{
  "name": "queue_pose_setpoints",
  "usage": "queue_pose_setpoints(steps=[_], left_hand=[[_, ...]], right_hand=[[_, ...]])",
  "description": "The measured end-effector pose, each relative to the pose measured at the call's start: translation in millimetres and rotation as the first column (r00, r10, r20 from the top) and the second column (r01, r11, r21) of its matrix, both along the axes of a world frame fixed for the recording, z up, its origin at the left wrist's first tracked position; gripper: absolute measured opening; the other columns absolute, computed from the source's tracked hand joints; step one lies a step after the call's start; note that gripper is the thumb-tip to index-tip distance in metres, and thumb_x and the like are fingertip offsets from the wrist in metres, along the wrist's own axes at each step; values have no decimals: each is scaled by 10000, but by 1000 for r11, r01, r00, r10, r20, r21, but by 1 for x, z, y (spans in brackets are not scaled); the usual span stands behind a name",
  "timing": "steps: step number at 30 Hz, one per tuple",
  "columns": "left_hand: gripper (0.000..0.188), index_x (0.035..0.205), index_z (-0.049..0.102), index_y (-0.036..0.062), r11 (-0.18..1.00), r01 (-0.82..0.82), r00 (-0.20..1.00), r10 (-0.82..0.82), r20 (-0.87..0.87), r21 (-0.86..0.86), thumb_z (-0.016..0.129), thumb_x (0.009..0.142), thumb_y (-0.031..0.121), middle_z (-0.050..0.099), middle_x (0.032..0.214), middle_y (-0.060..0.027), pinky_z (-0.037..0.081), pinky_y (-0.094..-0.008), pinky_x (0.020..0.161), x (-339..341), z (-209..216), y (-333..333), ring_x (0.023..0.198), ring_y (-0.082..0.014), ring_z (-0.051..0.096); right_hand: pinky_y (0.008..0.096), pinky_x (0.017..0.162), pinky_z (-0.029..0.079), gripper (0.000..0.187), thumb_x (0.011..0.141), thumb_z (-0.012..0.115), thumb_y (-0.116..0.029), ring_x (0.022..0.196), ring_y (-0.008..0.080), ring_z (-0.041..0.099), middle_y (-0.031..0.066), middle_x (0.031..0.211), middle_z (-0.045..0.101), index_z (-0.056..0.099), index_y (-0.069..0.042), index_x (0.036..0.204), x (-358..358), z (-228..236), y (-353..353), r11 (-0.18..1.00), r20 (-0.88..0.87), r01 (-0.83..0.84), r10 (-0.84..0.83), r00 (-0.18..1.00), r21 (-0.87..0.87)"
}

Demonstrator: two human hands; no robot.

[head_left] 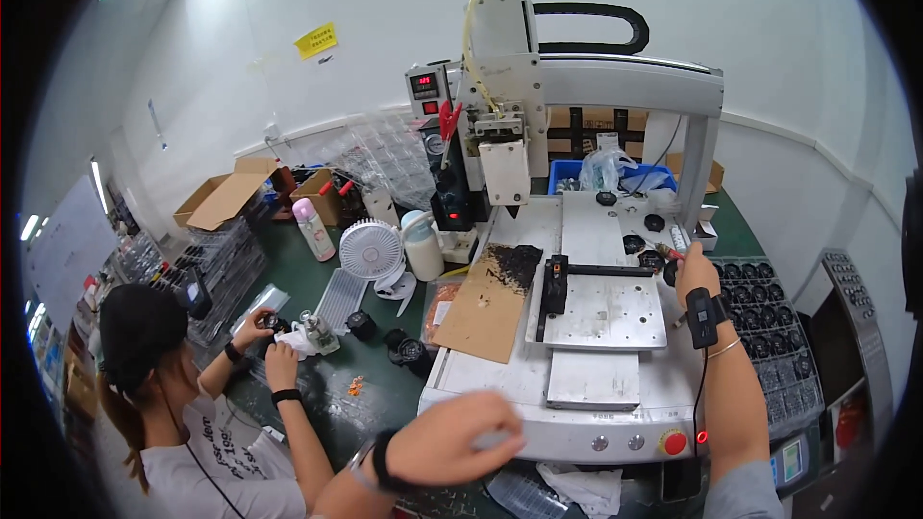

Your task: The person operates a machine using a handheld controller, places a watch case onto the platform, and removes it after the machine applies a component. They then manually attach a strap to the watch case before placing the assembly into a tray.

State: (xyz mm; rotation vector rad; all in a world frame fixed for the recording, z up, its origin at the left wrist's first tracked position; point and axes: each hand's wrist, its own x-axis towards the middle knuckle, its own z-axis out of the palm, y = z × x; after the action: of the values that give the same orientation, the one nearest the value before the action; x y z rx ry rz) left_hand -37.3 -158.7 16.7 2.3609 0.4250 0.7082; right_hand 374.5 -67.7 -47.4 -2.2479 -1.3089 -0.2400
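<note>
My left hand (460, 434) is in front of the desktop gantry machine (567, 431), smeared by motion, its fingers partly bent; what they hold, if anything, is hidden. Further back, my right hand (696, 274) is at the right side of the machine bed beside several black round parts (635, 244). Its fingers are closed round something dark, mostly hidden, with a small red bit by the fingertips. A silver fixture plate (625, 312) with a black clamp block (555, 284) lies between my hands, under the machine's head (505, 171).
A clear tray of black round parts (764, 312) lies right of the machine. Cardboard with black crumbs (481, 317) covers the bed's left. A white fan (372, 250), bottle (421, 248) and black cylinders (409, 353) stand left. There a co-worker (216, 404) handles a black part.
</note>
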Motion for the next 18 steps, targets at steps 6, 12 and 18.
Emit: queue_pose_setpoints(steps=[6,12,18], left_hand=[[61,848,587,34,767,-47,844,373,385,-640,618,834,85,542,707,23,408,-200,557,60,1,131,614,-59,499],[193,868,663,-22,792,-119,878,366,309,-599,689,797,155,634,760,-14,446,-205,591,92,-28,159,657,-59,547],[302,742,672,-42,883,-366,915,399,58,-294,727,729,255,622,611,-95,459,-272,545,104,-38,167,546,-136,575]], right_hand=[[360,639,490,340,841,527,-80,682,322,615,169,768,640,524,-101,1181,-82,51,-23,706,-300,-695,697,651,132],[349,620,480,332,795,502,-70,626,285,593,160,734,621,620,-102,1103,-118,51,0,630,-99,-775,769,631,-50],[388,609,481,284,778,506,-83,646,326,600,160,720,618,658,-105,1017,-126,60,6,603,-29,-779,787,616,-175]])
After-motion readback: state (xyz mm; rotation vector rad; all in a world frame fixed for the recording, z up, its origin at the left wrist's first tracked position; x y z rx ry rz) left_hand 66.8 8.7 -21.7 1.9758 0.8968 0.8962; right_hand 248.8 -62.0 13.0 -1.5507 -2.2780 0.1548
